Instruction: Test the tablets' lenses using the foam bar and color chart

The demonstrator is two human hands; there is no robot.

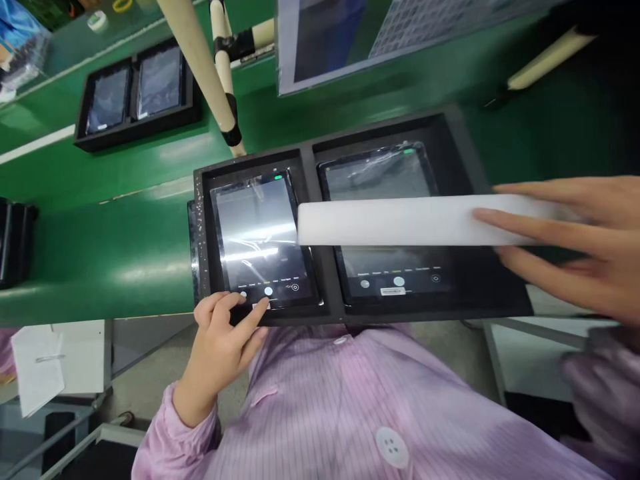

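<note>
My right hand grips one end of a long white bar, fingers along its sides, slightly blurred. The bar reaches left above the right tablet, and its far end is over the divider beside the left tablet. Both tablets lie face up in a black two-compartment tray, lit with what looks like a camera screen. At the lower edge of the left tablet, my left hand has its fingers apart and holds nothing; its fingertips are at the bottom of the screen, by the round shutter button.
Another black tray with two tablets stands at the back left on the green bench. Cream pipes rise behind the near tray, beside a sheet in a clear holder. White papers lie at lower left.
</note>
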